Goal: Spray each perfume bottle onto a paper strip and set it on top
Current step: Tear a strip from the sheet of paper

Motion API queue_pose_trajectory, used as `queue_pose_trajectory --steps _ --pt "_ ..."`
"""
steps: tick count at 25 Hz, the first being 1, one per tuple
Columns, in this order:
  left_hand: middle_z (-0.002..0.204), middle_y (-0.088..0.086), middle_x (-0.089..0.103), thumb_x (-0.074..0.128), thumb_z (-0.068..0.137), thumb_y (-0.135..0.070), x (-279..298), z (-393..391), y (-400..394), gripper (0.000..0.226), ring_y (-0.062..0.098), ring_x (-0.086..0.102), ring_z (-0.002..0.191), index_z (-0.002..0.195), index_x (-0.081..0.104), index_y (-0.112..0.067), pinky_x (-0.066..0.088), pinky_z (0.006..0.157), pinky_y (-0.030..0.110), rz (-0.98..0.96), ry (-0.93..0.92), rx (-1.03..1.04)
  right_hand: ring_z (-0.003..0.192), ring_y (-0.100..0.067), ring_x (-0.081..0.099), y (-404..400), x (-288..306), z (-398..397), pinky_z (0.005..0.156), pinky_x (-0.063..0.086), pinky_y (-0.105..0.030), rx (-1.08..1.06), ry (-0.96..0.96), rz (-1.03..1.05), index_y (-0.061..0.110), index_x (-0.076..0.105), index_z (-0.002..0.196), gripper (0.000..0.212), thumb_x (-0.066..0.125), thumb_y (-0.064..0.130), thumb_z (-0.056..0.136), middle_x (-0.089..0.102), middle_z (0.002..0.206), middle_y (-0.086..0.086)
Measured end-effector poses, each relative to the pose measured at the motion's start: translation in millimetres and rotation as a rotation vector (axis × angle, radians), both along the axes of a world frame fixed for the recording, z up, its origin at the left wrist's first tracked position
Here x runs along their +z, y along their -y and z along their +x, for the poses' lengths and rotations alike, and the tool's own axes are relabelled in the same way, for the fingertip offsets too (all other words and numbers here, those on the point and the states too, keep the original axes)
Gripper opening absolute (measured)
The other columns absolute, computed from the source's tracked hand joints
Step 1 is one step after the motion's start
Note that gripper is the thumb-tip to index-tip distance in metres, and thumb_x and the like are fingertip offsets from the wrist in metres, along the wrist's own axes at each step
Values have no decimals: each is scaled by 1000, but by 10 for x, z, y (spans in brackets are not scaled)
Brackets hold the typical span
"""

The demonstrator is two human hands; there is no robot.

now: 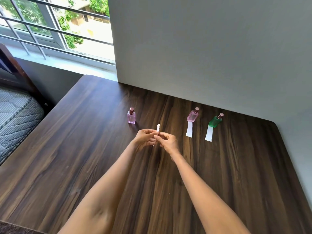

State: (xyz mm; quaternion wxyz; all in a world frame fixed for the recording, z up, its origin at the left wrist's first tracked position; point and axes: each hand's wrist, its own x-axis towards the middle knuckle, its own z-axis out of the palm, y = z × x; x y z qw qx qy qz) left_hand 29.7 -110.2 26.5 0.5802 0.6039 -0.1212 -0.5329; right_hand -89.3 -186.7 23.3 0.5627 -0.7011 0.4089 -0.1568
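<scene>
A white paper strip stands upright above the table, pinched between my left hand and my right hand; its lower part is hidden by the fingers. A pink perfume bottle with a brown cap stands on the bare wood to the left of my hands. To the right, a second pink bottle rests on the far end of a paper strip. A green bottle rests the same way on another strip.
The dark wooden table runs up to a grey wall at the back and right. A barred window is at the upper left. A mattress lies beyond the table's left edge.
</scene>
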Motion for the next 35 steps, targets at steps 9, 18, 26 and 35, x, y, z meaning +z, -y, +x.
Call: queue_pose_trajectory --steps 9,18,26,35 --pt "74 2 74 64 87 -22 -47 77 66 25 11 69 62 105 68 -5 55 55 18 -63 -3 -111 96 -8 64 159 -17 -56 81 56 -26 58 -15 0 18 65 116 40 72 32 79 69 108 2" --pt "83 4 76 62 89 -20 -73 114 78 17 17 73 74 99 70 -10 58 63 22 -101 -41 -129 97 -11 65 231 51 -71 67 54 -16 86 39 96 16 64 117 35 68 27 84 68 107 4" --pt "87 7 76 64 87 -18 -82 72 110 18 19 73 73 102 70 -10 58 61 23 -86 -28 -177 89 -10 58 251 35 -35 62 45 -13 41 -168 -218 17 62 113 28 57 32 91 66 110 0" --pt "88 5 64 62 88 -26 -24 95 166 13 14 60 79 89 68 -14 50 71 23 -2 222 -232 94 -17 66 218 85 51 70 57 -27 19 -277 -619 18 68 112 29 54 35 92 72 107 -1"
